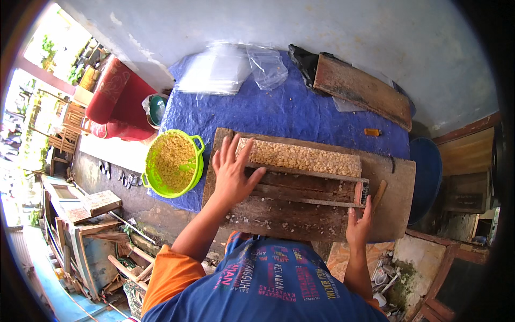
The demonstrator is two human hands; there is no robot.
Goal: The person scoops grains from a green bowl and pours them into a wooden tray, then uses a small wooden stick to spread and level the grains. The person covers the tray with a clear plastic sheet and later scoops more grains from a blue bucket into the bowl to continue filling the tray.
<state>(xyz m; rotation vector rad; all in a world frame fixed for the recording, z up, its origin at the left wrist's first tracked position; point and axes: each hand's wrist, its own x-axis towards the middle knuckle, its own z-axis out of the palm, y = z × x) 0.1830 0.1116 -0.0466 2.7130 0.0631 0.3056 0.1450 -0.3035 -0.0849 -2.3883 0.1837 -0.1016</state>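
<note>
A filled slab of pale soybeans [301, 157], which looks wrapped in clear plastic, lies on a wooden board [277, 219]. Just below it is a narrow rectangular wooden frame [314, 202], with the board showing through. My left hand [233, 173] is spread over the left end of the slab and frame; whether it presses on either is hard to tell. My right hand [360, 219] has thumb and forefinger at the frame's lower right corner. A flat wooden stick [379, 195] rests right of that corner. Left of the board, a lime-green colander [200, 167] holds loose soybeans.
Clear plastic bags [217, 70] lie at the back of the blue table cover [297, 116]. A wooden plank [362, 90] rests on black plastic at back right. Near it is a small orange box [372, 132]. A blue tub [425, 181] stands right, a red armchair [120, 100] left.
</note>
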